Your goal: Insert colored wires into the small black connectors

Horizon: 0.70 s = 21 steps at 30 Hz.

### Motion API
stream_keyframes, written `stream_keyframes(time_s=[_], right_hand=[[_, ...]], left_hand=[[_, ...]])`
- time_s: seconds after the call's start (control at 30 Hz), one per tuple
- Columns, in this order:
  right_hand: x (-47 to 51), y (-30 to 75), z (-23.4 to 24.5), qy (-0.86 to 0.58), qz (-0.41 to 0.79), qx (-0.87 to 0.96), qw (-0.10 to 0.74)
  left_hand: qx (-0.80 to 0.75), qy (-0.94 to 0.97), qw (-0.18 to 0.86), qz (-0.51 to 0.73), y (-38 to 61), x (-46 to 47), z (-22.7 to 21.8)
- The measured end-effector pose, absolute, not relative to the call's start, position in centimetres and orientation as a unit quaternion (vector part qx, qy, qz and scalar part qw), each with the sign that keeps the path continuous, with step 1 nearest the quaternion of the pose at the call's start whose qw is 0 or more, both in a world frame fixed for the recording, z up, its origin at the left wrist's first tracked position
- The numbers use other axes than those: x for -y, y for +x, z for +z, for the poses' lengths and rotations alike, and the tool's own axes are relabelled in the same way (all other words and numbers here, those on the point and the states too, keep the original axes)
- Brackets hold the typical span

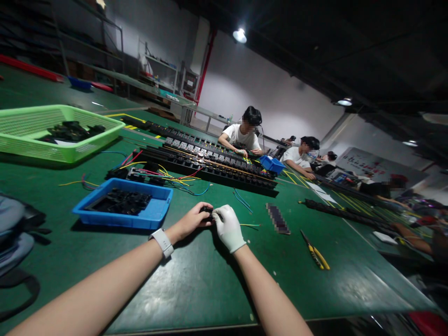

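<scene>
Just above the table, my left hand [192, 223], bare with a pale watch on the wrist, is closed around a small black plastic part [207, 213]. My right hand [228, 227], in a white glove, pinches at the right side of the same part. Its fingertips partly hide what they grip there. A yellow-green wire [251, 225] shows to the right of the glove; I cannot tell whether it joins the part. Left of my hands stands a blue tray [122, 221] holding several similar black parts [122, 200].
Long black strips of modules [217, 163] lie beyond my hands, with loose coloured wires [175, 177]. Yellow-handled pliers [317, 254] and a blurred dark object [277, 218] are at right. A green basket [63, 151] and a bag [16, 233] sit left. Co-workers [241, 135] sit across the table.
</scene>
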State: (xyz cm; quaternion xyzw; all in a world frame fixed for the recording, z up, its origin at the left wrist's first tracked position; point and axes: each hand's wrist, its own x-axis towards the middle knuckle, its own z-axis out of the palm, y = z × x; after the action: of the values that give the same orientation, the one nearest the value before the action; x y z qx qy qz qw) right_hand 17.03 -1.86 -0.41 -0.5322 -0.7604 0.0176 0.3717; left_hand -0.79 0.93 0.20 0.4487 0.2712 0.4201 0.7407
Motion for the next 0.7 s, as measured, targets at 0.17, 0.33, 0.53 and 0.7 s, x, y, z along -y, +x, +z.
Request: stream_keyframes(time_s=[0.17,0.33,0.53,0.7], right_hand=[[1.9,17.0,-0.3,-0.532,0.017,0.762,0.368],[2.0,16.9,-0.4,-0.531,0.013,0.765,0.364],[1.9,16.9,-0.4,-0.533,0.007,0.763,0.366],[2.2,16.8,-0.1,-0.529,0.004,0.766,0.366]], left_hand=[[-0.274,0.442,0.743,0.42,-0.7,-0.9,0.3],[-0.276,0.442,0.743,0.42,-0.7,-0.9,0.3],[-0.284,0.45,0.733,0.423,-0.7,-0.6,0.9],[-0.295,0.453,0.727,0.424,-0.7,-0.3,1.4]])
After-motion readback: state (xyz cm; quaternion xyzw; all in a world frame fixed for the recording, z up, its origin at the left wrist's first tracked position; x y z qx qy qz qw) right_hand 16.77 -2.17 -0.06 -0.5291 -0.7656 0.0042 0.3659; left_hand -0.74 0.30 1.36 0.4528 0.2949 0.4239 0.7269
